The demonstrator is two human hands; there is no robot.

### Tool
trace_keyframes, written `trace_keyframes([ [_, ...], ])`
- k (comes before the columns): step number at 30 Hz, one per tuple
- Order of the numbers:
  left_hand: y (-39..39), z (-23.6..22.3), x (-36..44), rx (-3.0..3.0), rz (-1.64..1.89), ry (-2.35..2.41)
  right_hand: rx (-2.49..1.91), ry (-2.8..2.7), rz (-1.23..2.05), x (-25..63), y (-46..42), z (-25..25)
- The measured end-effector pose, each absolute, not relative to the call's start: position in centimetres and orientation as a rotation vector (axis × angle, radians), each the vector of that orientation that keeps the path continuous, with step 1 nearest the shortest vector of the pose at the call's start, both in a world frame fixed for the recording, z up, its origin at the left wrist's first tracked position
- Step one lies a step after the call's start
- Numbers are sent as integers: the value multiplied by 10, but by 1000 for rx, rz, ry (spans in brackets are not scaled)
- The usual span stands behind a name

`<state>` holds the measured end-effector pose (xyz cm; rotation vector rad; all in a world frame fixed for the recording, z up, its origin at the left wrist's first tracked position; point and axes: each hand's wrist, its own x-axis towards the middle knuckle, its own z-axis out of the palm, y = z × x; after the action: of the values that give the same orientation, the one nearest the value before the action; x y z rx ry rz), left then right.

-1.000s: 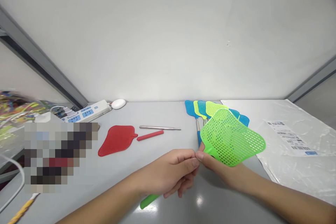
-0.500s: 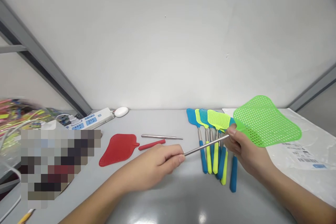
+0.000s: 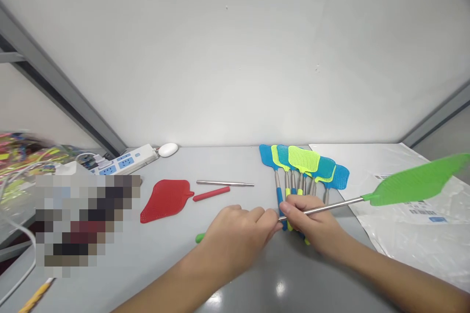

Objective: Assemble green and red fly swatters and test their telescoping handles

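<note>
My left hand (image 3: 238,234) is closed round the green handle of a green fly swatter, whose tip (image 3: 199,238) pokes out to its left. My right hand (image 3: 312,222) pinches the swatter's extended metal rod (image 3: 338,204) close to the handle. The green mesh head (image 3: 418,186) hangs out to the right above the plastic bag. Just behind my hands lies a row of several blue and yellow-green swatters (image 3: 303,166). A red swatter head (image 3: 165,199), a red handle (image 3: 211,193) and a bare metal rod (image 3: 224,184) lie apart at left centre.
A clear plastic bag with a printed label (image 3: 414,225) covers the table's right side. At the back left are a white power strip (image 3: 123,160) and a white oval device (image 3: 168,149). A colourful pile (image 3: 22,156) and a blurred patch lie at far left.
The swatter's rod has been pulled out to full length. The green head swung from in front of me out to the right and lower; my right hand slid back to the handle end.
</note>
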<state>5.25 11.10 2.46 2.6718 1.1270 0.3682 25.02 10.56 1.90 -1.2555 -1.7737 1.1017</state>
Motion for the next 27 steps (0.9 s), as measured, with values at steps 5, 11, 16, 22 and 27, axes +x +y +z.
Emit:
trace_keyframes([
  [5, 117, 28, 46, 2784, 458, 1101, -1272, -1778, 922, 254, 104, 23],
  [11, 127, 33, 37, 2873, 331, 1202, -1334, -1673, 951, 258, 114, 28],
  [16, 142, 45, 17, 2914, 285, 1360, -1295, -1499, 979, 272, 129, 29],
  [22, 159, 54, -14, 2917, 340, 1474, -1224, -1365, 970, 299, 149, 31],
  [27, 167, 54, -30, 2915, 407, 1489, -1171, -1265, 956, 311, 157, 39],
])
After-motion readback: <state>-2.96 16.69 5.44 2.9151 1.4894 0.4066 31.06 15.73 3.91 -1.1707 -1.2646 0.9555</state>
